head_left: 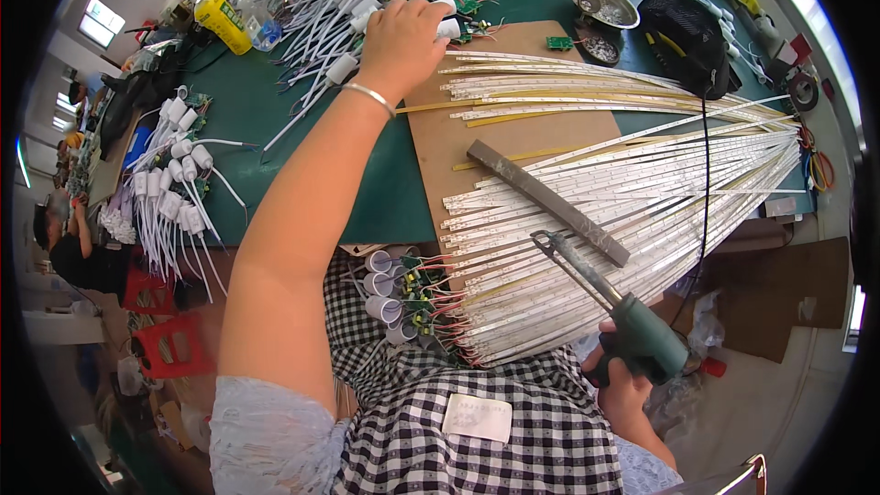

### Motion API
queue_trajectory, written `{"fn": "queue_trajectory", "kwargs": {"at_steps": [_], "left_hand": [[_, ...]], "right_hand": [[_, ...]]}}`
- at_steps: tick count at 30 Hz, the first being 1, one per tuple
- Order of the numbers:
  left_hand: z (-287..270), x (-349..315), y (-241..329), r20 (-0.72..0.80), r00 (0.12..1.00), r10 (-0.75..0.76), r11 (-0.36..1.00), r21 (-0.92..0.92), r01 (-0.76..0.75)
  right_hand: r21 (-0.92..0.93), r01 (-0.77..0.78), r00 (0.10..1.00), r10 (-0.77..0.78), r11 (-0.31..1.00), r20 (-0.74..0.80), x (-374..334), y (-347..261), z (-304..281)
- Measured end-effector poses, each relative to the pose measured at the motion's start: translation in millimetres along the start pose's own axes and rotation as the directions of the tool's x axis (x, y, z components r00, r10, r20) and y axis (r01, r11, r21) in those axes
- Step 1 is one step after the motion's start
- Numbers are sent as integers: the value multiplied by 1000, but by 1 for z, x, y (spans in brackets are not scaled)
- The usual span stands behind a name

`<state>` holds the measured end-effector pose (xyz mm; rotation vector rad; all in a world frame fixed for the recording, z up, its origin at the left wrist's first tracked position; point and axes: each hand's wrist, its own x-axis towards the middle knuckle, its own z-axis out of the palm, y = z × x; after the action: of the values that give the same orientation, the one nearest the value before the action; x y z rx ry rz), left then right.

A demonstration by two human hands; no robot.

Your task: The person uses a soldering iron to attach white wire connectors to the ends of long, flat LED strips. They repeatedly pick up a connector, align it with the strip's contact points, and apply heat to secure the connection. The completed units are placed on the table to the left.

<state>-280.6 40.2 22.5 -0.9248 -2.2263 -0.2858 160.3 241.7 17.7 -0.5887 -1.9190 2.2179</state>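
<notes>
My left hand reaches out over a pile of white plastic cylinders with wires and green circuit boards at the far side of the table. Its fingers curl around a white cylinder that shows beside them; the fingertips are partly hidden. Low on the right, my right hand is closed around the dark green handle of a soldering gun. The gun's metal tip points up and left, over a fan of white LED strips. A grey bar lies across these strips.
A brown board lies under the strips on the green table. More white cylinders lie at the left edge, and wired ones at the near edge. A yellow bottle, metal bowl and black cap stand further back. A black cord crosses the strips.
</notes>
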Motion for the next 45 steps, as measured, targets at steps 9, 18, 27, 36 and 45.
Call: {"fn": "queue_trajectory", "kwargs": {"at_steps": [9,18,27,36,45], "left_hand": [[4,20,-16,354,932,74,991,74,-107],[23,11,-9,346,928,-136,990,77,117],[-128,-26,-13,487,842,231,956,-274,-104],[-153,-141,22,368,930,-23,985,-152,84],[-117,-136,80,290,956,-32,950,-288,119]], "right_hand": [[7,9,989,-8,1000,-151,-1,9,2],[88,87,981,-70,992,-183,-4,1,2],[83,135,976,-118,987,-182,8,6,11],[30,55,988,-50,998,-145,11,1,20],[1,87,990,-87,996,-110,5,3,20]]}}
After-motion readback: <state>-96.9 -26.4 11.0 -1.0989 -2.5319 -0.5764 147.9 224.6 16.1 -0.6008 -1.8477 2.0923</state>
